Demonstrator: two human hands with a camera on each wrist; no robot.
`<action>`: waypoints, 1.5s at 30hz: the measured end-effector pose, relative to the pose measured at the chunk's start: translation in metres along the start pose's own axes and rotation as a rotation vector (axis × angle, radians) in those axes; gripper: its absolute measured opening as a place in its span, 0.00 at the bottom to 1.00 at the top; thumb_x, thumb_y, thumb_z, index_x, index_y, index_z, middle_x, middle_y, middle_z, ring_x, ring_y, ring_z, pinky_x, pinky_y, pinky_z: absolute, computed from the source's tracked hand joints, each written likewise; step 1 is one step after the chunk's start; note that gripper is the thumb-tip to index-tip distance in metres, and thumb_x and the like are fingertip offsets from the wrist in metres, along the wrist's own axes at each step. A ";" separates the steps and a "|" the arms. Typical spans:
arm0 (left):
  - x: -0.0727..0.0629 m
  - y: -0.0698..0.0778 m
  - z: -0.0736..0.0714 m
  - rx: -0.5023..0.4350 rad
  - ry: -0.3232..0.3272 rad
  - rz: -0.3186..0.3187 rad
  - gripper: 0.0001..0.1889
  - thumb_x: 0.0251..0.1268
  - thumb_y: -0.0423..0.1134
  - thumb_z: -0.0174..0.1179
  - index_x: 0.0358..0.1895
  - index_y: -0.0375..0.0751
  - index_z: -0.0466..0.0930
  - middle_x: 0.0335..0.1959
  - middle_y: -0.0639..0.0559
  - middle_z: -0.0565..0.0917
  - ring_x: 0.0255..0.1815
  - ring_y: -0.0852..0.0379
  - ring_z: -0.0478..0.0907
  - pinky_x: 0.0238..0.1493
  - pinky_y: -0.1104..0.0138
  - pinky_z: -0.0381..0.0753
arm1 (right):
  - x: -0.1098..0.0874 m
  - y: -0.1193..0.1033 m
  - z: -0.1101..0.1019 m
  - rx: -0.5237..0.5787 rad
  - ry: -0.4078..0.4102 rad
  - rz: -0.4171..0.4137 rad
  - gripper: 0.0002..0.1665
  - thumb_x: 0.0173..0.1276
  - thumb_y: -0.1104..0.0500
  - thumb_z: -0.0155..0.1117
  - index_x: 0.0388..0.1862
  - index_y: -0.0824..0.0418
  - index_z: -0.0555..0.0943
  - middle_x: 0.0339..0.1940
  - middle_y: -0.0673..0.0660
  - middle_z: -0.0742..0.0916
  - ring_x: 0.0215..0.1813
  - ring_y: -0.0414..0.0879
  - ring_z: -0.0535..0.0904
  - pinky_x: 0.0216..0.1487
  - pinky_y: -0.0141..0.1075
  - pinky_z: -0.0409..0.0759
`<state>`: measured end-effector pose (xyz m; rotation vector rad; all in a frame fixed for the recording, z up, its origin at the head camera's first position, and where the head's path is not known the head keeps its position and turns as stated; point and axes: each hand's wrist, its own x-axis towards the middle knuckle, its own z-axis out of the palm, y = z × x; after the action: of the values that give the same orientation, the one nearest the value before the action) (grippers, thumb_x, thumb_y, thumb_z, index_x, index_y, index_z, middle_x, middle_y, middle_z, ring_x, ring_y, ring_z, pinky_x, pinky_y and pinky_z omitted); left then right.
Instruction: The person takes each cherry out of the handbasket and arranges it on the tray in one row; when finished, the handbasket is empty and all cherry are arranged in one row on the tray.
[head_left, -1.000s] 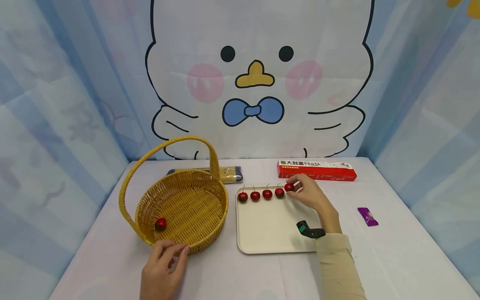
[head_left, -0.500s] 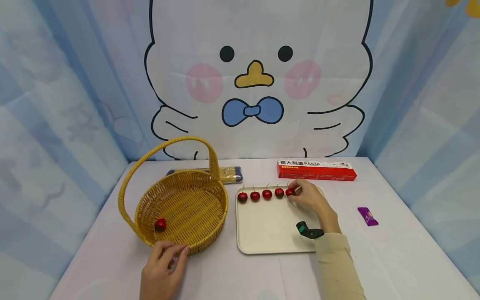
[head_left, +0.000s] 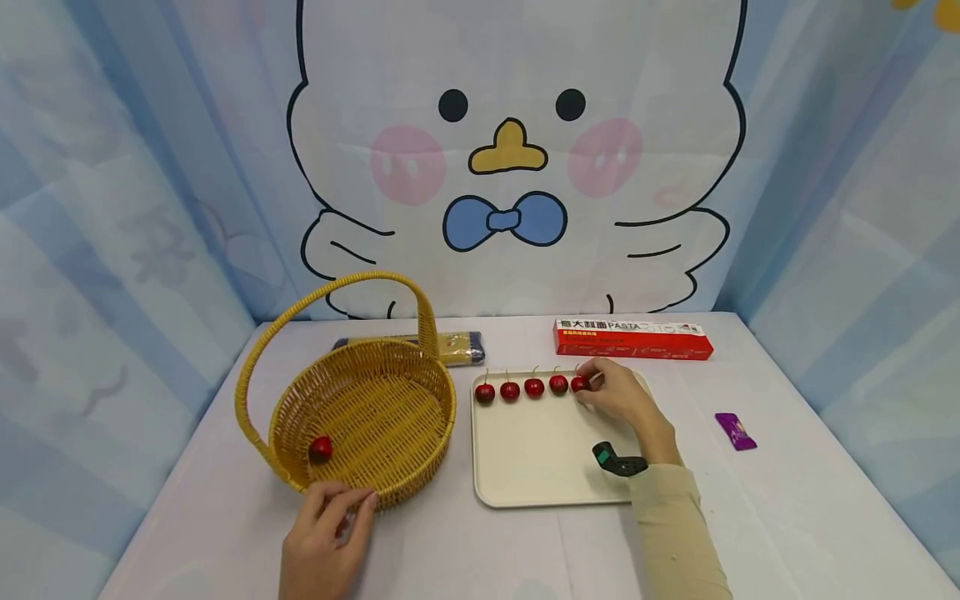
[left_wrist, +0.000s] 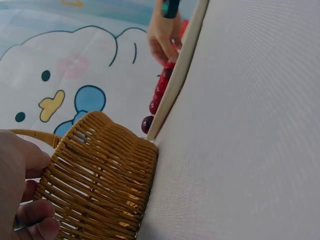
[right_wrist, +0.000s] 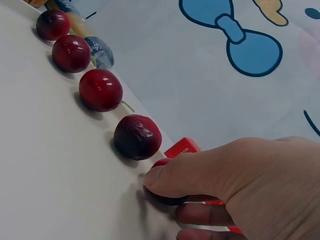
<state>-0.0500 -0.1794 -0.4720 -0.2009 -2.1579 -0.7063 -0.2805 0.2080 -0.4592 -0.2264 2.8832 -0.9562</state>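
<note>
My right hand [head_left: 621,398] pinches a dark red cherry [head_left: 579,384] at the right end of a row along the far edge of a cream tray [head_left: 551,467]. In the right wrist view the thumb lies over this cherry [right_wrist: 172,199], hiding much of it. Beside it stand several more cherries [head_left: 534,388], stems pointing away. On the left, my left hand [head_left: 326,537] grips the near rim of a yellow wicker basket [head_left: 390,417], with fingertips around the edge in the left wrist view. Inside the basket, at its left side, lies one cherry [head_left: 320,449].
Behind the tray lies a red and white pasta box [head_left: 633,340]. A pasta packet [head_left: 463,349] sits partly hidden behind the basket, whose tall handle [head_left: 258,367] arches up at the left. To the right is a small purple wrapped snack [head_left: 736,431]. Printed curtains surround the table.
My right hand has come down slightly with its cherry, bringing it into line with the row on the tray, and then stays there. My left hand keeps its place on the basket rim.
</note>
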 end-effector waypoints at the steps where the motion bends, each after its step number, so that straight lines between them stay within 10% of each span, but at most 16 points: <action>1: 0.000 0.000 0.000 0.002 -0.001 -0.002 0.14 0.38 0.24 0.78 0.31 0.39 0.88 0.33 0.53 0.76 0.25 0.68 0.67 0.23 0.80 0.66 | 0.000 -0.001 0.000 0.003 -0.003 0.004 0.22 0.63 0.56 0.72 0.55 0.60 0.80 0.47 0.60 0.86 0.49 0.52 0.81 0.53 0.47 0.81; 21: 0.002 0.001 -0.003 -0.024 -0.013 -0.009 0.12 0.42 0.24 0.76 0.32 0.39 0.88 0.33 0.53 0.76 0.25 0.69 0.67 0.24 0.81 0.66 | -0.006 -0.024 -0.016 0.036 0.051 -0.134 0.25 0.68 0.54 0.68 0.60 0.64 0.78 0.56 0.64 0.83 0.56 0.58 0.80 0.55 0.51 0.81; 45: 0.002 0.005 -0.003 0.023 -0.013 -0.034 0.11 0.43 0.24 0.77 0.30 0.40 0.88 0.32 0.55 0.75 0.25 0.70 0.66 0.24 0.82 0.65 | 0.008 -0.118 -0.005 0.097 0.014 -0.352 0.23 0.66 0.56 0.70 0.58 0.58 0.79 0.56 0.59 0.84 0.54 0.54 0.80 0.56 0.48 0.82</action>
<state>-0.0474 -0.1776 -0.4667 -0.1570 -2.1855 -0.7008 -0.2757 0.1163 -0.3847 -0.7406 2.8536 -1.1481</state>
